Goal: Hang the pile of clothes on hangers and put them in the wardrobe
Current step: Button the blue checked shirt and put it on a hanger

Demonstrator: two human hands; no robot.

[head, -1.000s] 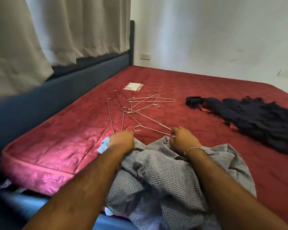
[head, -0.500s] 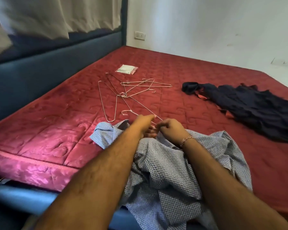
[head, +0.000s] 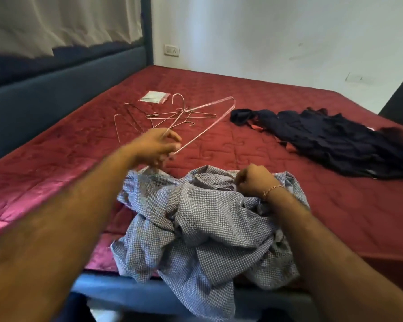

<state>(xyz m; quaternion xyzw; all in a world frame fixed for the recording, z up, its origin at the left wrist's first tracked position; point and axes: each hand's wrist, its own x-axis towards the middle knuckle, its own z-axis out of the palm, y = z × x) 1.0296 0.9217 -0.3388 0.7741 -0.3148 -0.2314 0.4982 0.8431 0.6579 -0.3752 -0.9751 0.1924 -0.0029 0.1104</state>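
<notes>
Red mattress (head: 277,145): left hand (head: 155,147) grips hanger (head: 205,126); right hand (head: 254,180) pinches shirt (head: 196,217).

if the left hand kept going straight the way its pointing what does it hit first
Probably the loose wire hangers lying on the red mattress just past it. The left hand already grips one raised hanger and points up the bed toward that pile. Depth is hard to judge, so it might pass above them.

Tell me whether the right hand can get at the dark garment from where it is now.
Probably yes. The right hand grips the checked shirt, and only bare mattress lies between it and the dark garment. It would have to release the shirt and reach to the right.
</notes>
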